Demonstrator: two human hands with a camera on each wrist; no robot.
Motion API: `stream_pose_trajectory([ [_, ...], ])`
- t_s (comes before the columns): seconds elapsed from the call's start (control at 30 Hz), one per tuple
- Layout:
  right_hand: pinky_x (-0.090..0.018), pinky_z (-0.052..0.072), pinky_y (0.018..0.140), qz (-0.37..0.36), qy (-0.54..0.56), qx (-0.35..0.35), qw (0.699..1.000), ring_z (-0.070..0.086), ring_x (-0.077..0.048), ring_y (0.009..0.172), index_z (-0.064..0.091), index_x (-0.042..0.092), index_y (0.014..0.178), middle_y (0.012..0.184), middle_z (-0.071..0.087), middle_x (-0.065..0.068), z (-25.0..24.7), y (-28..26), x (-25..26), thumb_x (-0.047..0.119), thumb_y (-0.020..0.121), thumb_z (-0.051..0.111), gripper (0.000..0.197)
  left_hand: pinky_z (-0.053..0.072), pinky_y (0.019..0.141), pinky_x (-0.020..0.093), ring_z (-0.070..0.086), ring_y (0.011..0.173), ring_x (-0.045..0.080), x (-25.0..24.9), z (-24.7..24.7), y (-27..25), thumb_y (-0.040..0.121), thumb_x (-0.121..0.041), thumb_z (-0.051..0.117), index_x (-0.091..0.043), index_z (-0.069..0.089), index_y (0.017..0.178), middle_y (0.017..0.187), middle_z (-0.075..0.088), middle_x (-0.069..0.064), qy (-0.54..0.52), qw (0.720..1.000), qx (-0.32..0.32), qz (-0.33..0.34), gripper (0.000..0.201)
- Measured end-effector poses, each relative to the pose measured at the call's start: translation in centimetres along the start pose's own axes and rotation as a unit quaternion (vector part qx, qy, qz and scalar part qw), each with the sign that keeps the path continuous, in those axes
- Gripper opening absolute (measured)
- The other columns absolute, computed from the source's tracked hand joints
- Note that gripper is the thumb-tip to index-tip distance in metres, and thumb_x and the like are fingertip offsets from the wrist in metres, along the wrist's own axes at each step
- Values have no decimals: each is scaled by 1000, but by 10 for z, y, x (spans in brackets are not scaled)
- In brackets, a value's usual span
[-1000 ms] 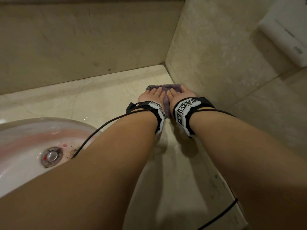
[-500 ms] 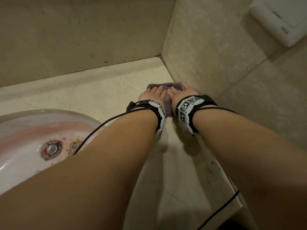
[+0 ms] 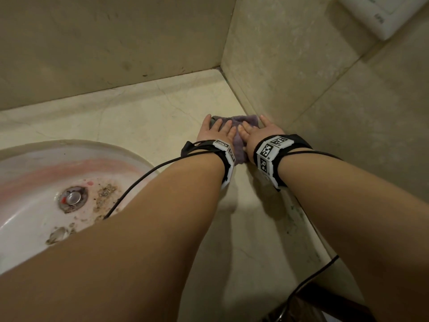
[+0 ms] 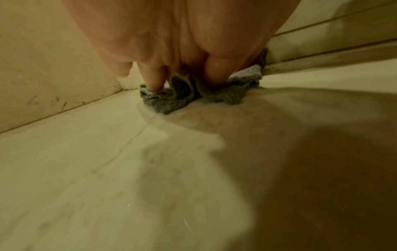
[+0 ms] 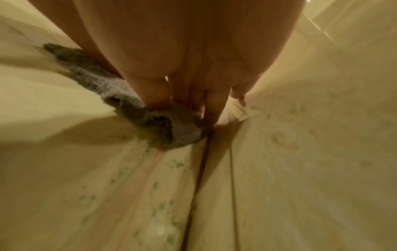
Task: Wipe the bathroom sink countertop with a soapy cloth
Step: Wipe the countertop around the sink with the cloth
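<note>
A grey-purple cloth point(image 3: 239, 145) lies bunched on the pale marble countertop point(image 3: 139, 117), close to the right side wall. My left hand point(image 3: 214, 133) and right hand point(image 3: 260, 132) lie side by side on it, fingers straight, pressing it flat. In the left wrist view the fingers point(image 4: 154, 79) push down into the cloth point(image 4: 184, 96). In the right wrist view the cloth point(image 5: 133, 105) sits under my fingers point(image 5: 212, 108), right at the seam with the wall. Most of the cloth is hidden under both palms.
A stained white sink basin point(image 3: 34, 182) with a metal drain point(image 3: 73, 197) sits at the left. Tiled walls point(image 3: 301, 77) close the back and right. A white box point(image 3: 380, 12) hangs on the right wall. Green specks point(image 5: 159, 185) dot the countertop by the wall seam.
Both hands, together with the cloth under them, have slid toward me along the right wall, away from the back corner.
</note>
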State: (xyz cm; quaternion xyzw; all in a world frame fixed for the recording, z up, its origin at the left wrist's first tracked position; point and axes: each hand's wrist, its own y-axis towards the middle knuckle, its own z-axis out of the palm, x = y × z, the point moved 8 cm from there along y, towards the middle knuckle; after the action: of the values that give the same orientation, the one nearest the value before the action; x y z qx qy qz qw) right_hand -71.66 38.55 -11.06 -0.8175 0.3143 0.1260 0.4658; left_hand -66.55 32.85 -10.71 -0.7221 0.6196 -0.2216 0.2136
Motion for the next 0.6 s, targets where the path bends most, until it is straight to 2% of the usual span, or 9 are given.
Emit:
stream_pose_trajectory([
  [0.37, -43, -12, 117, 19, 28, 11, 999, 1, -16, 149, -11, 14, 151, 160, -12, -3, 11, -14, 4, 53, 93, 30, 81, -11, 117, 52, -10, 148, 23, -10, 8, -8, 88, -59, 33, -18, -11, 151, 159, -16, 0, -11, 1000, -2, 6, 87],
  [0.6, -43, -11, 118, 16, 20, 8, 1000, -1, -15, 149, -11, 13, 151, 160, -11, -4, 8, -18, 5, 51, 94, 26, 78, -10, 117, 53, -8, 149, 23, -12, 7, -10, 89, -58, 30, -18, -9, 151, 160, -14, 0, -21, 1000, -14, -3, 84],
])
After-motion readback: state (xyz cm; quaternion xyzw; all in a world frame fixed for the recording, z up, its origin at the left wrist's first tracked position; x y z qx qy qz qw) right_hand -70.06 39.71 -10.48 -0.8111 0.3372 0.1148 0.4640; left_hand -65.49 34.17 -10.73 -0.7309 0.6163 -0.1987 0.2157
